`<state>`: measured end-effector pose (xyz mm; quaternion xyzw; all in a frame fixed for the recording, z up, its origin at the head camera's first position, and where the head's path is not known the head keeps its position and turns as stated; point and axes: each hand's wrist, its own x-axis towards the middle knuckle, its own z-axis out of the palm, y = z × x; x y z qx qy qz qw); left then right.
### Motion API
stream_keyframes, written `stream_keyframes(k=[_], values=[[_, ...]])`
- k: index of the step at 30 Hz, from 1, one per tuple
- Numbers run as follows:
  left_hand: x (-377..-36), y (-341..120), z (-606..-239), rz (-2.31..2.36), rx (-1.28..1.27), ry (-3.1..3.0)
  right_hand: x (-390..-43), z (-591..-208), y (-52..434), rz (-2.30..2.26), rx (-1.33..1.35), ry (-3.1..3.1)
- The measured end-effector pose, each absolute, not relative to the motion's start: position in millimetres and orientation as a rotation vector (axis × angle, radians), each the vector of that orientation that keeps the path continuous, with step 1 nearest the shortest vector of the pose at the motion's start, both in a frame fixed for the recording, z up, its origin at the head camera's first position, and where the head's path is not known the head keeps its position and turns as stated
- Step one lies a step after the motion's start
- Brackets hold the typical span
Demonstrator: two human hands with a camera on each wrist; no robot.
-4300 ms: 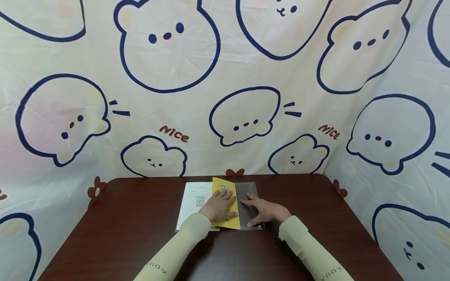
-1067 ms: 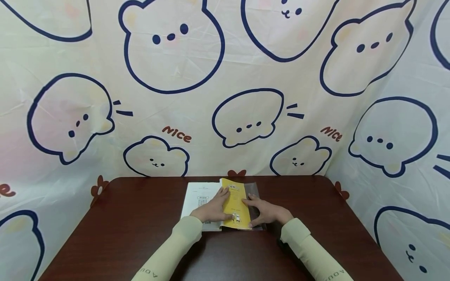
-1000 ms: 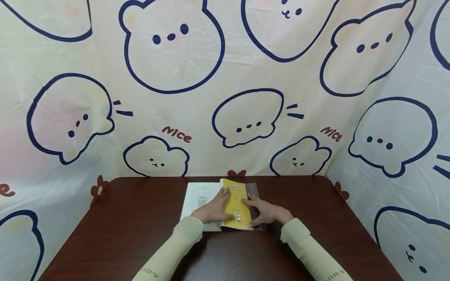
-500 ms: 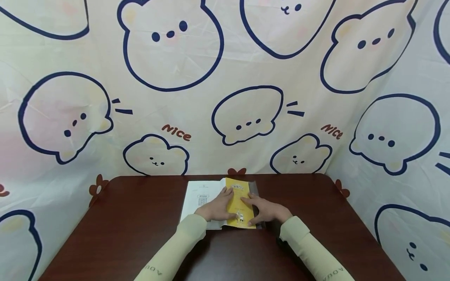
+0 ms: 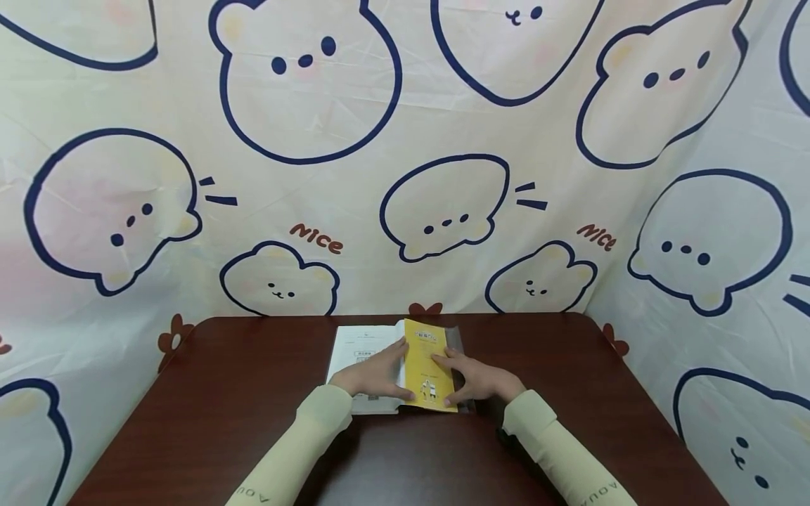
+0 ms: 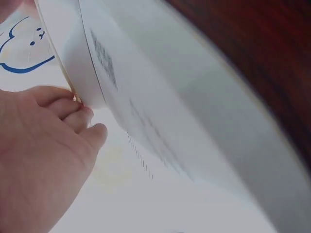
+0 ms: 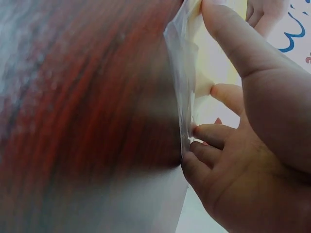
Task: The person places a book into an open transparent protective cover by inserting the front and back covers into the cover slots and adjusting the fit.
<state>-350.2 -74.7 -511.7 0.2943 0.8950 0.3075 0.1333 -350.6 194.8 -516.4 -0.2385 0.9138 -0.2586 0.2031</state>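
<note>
A book lies opened out on the table, its white printed page (image 5: 354, 344) to the left and its yellow cover (image 5: 436, 365) folded out to the right. A clear plastic sleeve (image 5: 467, 406) shows past the yellow cover's right edge. My left hand (image 5: 373, 372) spans the white page, thumb and fingertips touching the yellow cover's left edge. In the left wrist view, the left fingertips (image 6: 80, 114) meet the edge of a white sheet. My right hand (image 5: 484, 376) rests with spread fingers on the yellow cover and the sleeve. In the right wrist view, its fingertips touch the crinkled plastic (image 7: 180, 73).
The dark brown table (image 5: 253, 393) extends on all sides of the book. A pale cloth (image 5: 354, 183) with cartoon bears hangs behind the table and along its sides.
The yellow cover has shifted right, covering more of the clear sleeve. My left hand has since slid left from the cover's face to its left edge. The right hand stays almost in place.
</note>
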Motion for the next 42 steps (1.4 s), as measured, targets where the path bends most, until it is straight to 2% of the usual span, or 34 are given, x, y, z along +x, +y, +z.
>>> stream_keyframes(k=[42], values=[[-343,-63,-511,0.667,0.836,2.609,-351,-518,180,-0.656,-0.720,2.564]])
